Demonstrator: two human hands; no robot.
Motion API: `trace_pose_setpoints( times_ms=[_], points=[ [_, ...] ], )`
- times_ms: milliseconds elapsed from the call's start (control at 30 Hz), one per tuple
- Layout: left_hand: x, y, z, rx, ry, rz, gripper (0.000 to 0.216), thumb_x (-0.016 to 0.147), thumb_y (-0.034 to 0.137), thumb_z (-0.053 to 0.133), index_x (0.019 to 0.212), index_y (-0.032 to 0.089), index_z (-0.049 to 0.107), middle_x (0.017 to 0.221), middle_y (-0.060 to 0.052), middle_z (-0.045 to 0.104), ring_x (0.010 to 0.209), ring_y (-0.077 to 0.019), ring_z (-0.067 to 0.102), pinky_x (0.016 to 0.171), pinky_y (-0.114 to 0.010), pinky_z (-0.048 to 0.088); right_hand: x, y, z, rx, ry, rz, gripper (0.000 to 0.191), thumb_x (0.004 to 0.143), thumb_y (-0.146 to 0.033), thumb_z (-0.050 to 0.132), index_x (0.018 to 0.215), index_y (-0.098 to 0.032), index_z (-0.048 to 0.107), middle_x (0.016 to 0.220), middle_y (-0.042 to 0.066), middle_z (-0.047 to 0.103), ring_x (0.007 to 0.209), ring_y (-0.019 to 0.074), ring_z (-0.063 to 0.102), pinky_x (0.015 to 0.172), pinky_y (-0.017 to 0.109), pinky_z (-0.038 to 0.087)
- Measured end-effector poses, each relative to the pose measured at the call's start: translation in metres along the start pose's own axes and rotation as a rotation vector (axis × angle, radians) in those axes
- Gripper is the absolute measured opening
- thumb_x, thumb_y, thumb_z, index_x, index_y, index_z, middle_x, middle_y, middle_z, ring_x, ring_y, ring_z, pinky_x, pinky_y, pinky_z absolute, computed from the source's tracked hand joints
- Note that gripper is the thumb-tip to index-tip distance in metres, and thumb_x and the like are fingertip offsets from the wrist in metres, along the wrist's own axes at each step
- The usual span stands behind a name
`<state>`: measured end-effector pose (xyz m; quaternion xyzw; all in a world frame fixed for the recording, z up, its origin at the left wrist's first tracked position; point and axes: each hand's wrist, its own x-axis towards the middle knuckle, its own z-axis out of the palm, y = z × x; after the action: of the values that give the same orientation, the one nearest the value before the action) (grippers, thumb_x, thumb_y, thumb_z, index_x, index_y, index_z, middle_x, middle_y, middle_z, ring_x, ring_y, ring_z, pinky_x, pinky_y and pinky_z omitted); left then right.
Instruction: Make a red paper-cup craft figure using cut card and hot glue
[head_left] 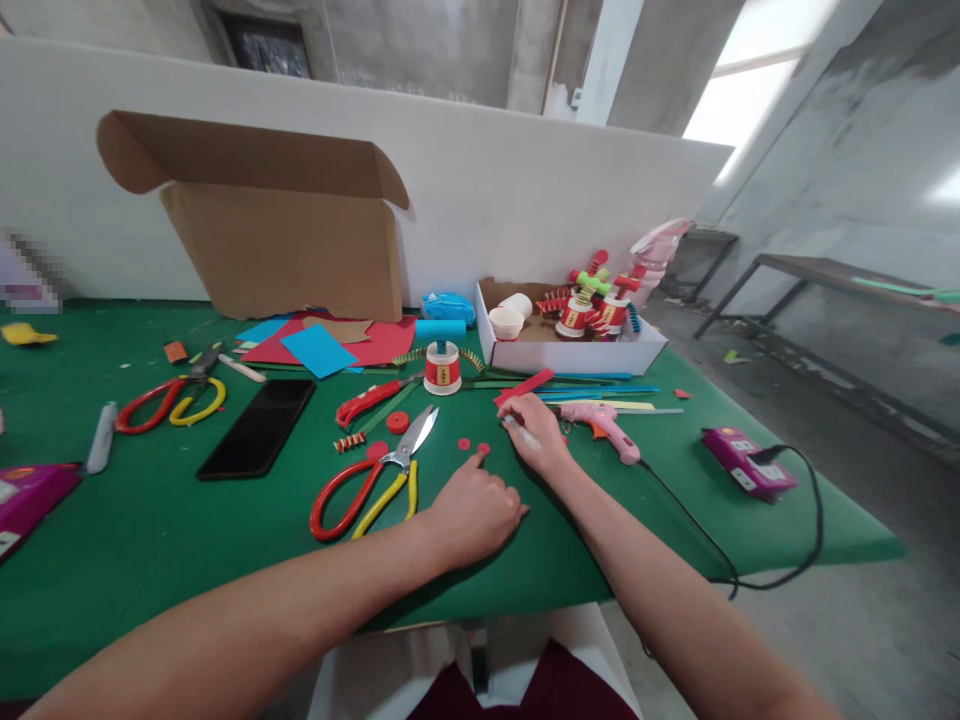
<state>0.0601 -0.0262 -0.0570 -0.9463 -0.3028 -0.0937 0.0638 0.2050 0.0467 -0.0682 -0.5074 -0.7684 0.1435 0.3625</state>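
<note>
My left hand (476, 508) rests on the green table, its index fingertip pressing on a small red disc (484, 449) and its other fingers curled. Just left of that fingertip lies a second small red disc (464, 444). My right hand (538, 435) is closed around a pale, pen-like stick (523, 433), whose kind I cannot make out. Beyond that hand is a red strip (525, 387). Left of my hands lie large scissors (403, 450) with red and yellow handles, blades apart. A decorated paper cup (442, 370) with springy folded paper arms stands farther back.
A pink glue gun (604, 425) lies right, its cable running near a purple box (748, 462). Behind is a white box (574, 357) holding cups and figures. A phone (259, 430), smaller pliers-like scissors (199, 385), coloured paper (319, 350) and an upright cardboard box (281, 245) are left.
</note>
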Motion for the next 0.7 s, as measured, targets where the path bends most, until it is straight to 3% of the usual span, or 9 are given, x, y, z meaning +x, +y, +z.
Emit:
trace_pose_setpoints(
  times_ms=[367,533,700],
  points=[
    [0.000,0.000,-0.001,0.006,0.017,-0.008,0.035,0.088,0.032,0.048,0.062,0.013,0.062,0.055,-0.008,0.065,0.053,-0.0192,0.063,0.088,-0.046,0.041,-0.001,0.005,0.000,-0.159,-0.097,-0.074,0.031,0.078,-0.002,0.042,0.086,-0.018,0.067,0.091,0.008,0.056,0.082,0.0174,0.055,0.075,0.028,0.045],
    [0.000,0.001,0.000,-0.006,-0.004,-0.015,0.036,0.089,0.033,0.046,0.064,0.013,0.063,0.056,-0.009,0.066,0.054,-0.0195,0.063,0.086,-0.045,0.042,-0.002,0.007,0.000,-0.222,-0.100,-0.106,0.023,0.079,-0.008,0.049,0.091,-0.017,0.066,0.093,0.009,0.057,0.088,0.0191,0.055,0.082,0.032,0.046],
    [0.003,-0.011,-0.022,-0.006,-0.064,-0.012,0.026,0.086,0.026,0.048,0.069,0.015,0.065,0.065,-0.009,0.069,0.060,-0.0198,0.063,0.079,-0.039,0.044,0.003,-0.005,-0.007,-0.372,-0.108,-0.070,0.021,0.076,-0.006,0.055,0.092,-0.016,0.066,0.096,0.011,0.060,0.090,0.0228,0.055,0.081,0.035,0.044]
  ],
)
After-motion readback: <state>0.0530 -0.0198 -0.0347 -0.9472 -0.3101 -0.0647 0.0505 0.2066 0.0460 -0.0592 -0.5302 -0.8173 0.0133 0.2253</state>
